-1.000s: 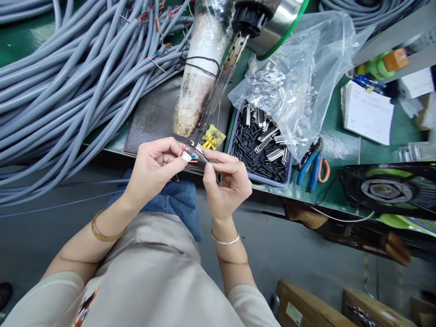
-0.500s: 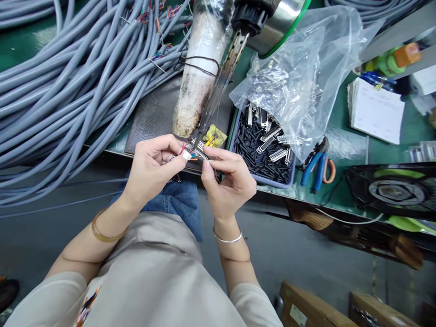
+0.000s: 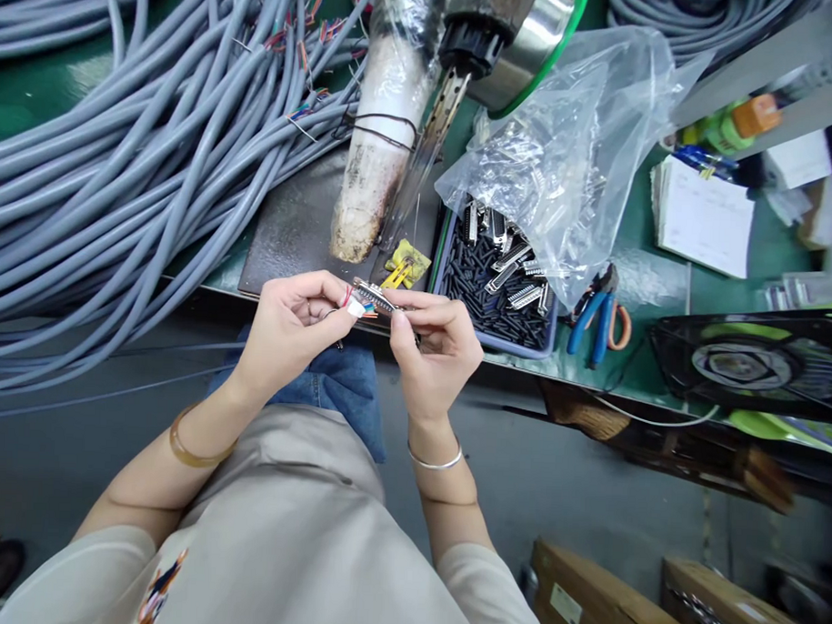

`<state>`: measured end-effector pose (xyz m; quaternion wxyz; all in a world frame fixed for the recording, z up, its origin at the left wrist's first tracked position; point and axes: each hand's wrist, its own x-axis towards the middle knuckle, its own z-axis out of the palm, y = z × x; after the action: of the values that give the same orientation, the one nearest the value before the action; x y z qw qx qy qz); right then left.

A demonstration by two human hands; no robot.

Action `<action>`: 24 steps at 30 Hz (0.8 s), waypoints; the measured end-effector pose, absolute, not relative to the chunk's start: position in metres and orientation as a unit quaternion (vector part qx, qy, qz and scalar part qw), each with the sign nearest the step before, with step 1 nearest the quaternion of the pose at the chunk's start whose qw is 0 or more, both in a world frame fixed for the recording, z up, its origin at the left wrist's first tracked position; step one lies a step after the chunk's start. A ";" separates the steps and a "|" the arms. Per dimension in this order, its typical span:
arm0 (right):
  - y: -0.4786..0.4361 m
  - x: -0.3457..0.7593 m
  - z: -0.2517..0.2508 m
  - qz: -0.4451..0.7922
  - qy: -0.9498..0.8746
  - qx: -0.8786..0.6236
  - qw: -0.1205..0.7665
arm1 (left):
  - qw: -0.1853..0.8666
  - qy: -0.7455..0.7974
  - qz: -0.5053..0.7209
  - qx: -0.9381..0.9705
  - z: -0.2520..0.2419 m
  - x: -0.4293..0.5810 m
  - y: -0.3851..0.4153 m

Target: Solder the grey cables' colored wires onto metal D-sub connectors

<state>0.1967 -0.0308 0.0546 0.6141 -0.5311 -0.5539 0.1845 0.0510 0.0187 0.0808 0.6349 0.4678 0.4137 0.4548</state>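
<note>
My left hand [image 3: 285, 330] is closed, its thumb and fingers pinching a bundle of thin coloured wires [image 3: 370, 312]. My right hand [image 3: 438, 349] pinches one end of a metal multi-pin connector [image 3: 375, 298]. The connector lies right beside the wire ends; whether any wire is joined to it is too small to tell. Above the hands hangs a soldering iron [image 3: 428, 135], its lower part close to a white, film-wrapped cylinder [image 3: 376, 183] with a browned end. A yellow pad [image 3: 405, 264] with a yellow pronged piece lies just beyond the connector.
Grey cables [image 3: 168, 158] cover the bench's left side. Right of my hands stands a blue tray [image 3: 551, 346] of black sleeves and connectors, partly under a clear plastic bag [image 3: 564, 153]. Blue-handled pliers [image 3: 599, 323], a black fan [image 3: 748, 360] and a paper stack [image 3: 706, 213] are farther right.
Both hands have drawn slightly toward my body, bringing the connector away from the soldering iron's lower end. More of the connector shows now. Both grips stay closed.
</note>
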 end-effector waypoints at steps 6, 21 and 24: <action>-0.031 0.196 0.056 0.131 -0.592 -0.525 0.598 | 0.592 0.432 0.476 0.486 0.078 0.053 0.014; -0.024 0.195 0.052 0.074 -0.608 -0.516 0.599 | 0.569 0.440 0.489 0.493 0.080 0.058 0.016; -0.022 0.194 0.053 0.070 -0.612 -0.508 0.602 | 0.565 0.437 0.497 0.493 0.080 0.059 0.017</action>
<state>0.1941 -0.0218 0.0531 0.6022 -0.5079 -0.6120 0.0700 0.0585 0.0174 0.0799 0.5653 0.4927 0.4367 0.4970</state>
